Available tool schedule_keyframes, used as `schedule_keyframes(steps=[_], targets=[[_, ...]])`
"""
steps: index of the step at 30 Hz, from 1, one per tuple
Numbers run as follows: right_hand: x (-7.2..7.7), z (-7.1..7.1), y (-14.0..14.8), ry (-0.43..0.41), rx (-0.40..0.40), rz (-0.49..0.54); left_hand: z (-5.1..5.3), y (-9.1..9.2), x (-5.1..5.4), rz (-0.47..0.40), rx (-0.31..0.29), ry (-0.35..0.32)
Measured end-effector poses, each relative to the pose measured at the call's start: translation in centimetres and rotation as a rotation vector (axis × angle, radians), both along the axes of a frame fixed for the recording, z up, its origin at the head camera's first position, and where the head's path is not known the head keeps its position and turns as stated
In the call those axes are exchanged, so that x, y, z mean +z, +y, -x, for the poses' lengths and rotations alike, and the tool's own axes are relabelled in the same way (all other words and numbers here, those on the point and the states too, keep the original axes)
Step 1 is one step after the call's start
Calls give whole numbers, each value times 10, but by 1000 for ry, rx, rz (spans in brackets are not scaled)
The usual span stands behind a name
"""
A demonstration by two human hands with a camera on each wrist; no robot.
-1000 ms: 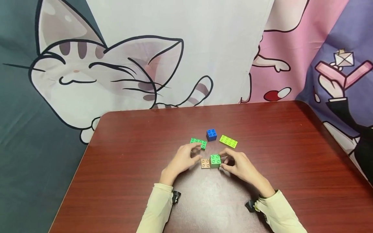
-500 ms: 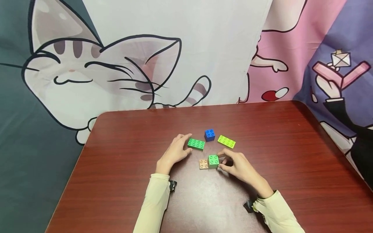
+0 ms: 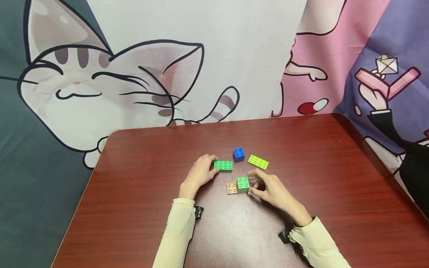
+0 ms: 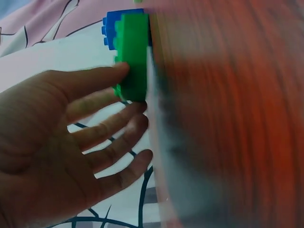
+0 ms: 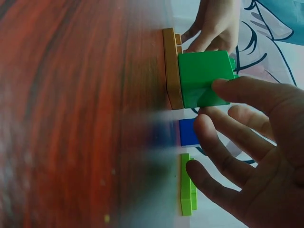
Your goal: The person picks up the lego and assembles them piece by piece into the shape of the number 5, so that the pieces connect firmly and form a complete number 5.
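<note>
My left hand (image 3: 200, 173) pinches the left end of a long green brick (image 3: 224, 166) between thumb and index finger. In the left wrist view the thumb lies across that green brick (image 4: 134, 57), and the other fingers are spread below it. A square green brick (image 3: 242, 184) sits on the right part of a flat tan brick (image 3: 231, 188), whose studs show to its left. My right hand (image 3: 275, 190) holds the square brick's right side; in the right wrist view its thumb touches the green face (image 5: 202, 78), with an index fingertip partly hidden behind.
A blue square brick (image 3: 238, 155) stands behind the long green one. To its right lies a flat lime brick (image 3: 258, 162), close beyond the right hand. All rest on a reddish-brown table (image 3: 151, 156) with a printed cloth (image 3: 261, 56) hanging behind its far edge.
My left hand has moved from beside the tan brick, up and left, to the left end of the long green brick, now turned slightly. The right hand has stayed at the square green brick.
</note>
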State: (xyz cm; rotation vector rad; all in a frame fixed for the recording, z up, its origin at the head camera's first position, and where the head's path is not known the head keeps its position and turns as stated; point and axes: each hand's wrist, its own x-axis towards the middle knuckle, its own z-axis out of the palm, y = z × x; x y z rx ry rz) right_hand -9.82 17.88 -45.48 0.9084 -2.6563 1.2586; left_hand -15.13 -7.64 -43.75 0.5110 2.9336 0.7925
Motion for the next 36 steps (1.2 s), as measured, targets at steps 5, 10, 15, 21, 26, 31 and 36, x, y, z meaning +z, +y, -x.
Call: schedule_keyframes(steps=[5, 10, 15, 21, 26, 31, 36], targets=[[5, -1, 2, 23, -25, -45, -4, -2, 6, 2, -3, -14], [10, -1, 2, 67, -99, -84, -9, -2, 18, -15, -3, -55], [12, -1, 0, 125, -109, -49, -17, 0, 32, -62, -76, -44], [16, -5, -2, 93, -85, 68, -26, 5, 49, -153, -189, -44], [19, -9, -7, 116, -86, 75, -29, 9, 54, -195, -267, -104], [18, -9, -9, 162, -86, 77, -29, 11, 53, -202, -287, -140], [16, -6, -10, 176, -57, 97, -29, 13, 51, -154, -267, -166]])
